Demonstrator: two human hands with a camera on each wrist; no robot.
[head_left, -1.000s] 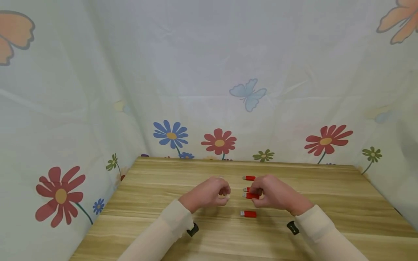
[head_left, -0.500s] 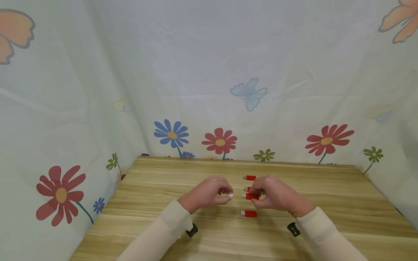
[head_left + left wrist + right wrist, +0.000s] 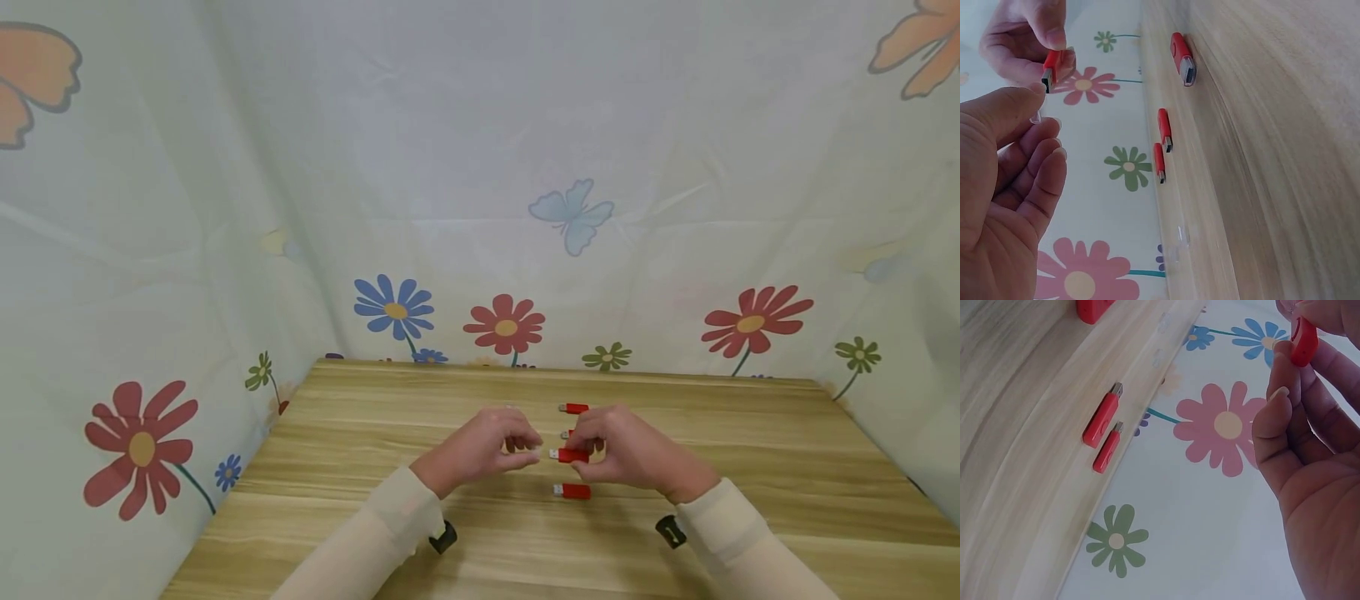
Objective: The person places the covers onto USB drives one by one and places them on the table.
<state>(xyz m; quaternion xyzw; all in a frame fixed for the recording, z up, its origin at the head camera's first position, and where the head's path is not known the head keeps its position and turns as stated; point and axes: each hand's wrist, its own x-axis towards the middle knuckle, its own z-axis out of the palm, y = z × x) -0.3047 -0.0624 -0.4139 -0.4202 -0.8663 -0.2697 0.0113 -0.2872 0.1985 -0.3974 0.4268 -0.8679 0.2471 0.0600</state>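
Observation:
My right hand [image 3: 630, 446] pinches a red USB stick [image 3: 574, 456] between thumb and fingers, above the table. Its bare metal plug points left, toward my left hand [image 3: 483, 446]. Between left thumb and forefinger sits a small clear cap [image 3: 1036, 117], partly covered by the fingertips. In the left wrist view the plug's end is right beside the left thumb tip. Nearest me on the table lies another red USB stick [image 3: 576, 492]; a clear cap covers its plug. Farther back are two uncapped red USB sticks [image 3: 1102, 419], one partly behind my right hand in the head view.
Two loose clear caps, one of them a faint clear cap [image 3: 1183, 236], lie near the back edge of the wooden table [image 3: 375, 400]. A flower-printed curtain [image 3: 637, 275] hangs behind the table and at both sides.
My left hand has moved slightly right with the clear cap. The right hand has brought the held USB stick slightly left and nearer me, narrowing the gap. The sticks on the table stay put.

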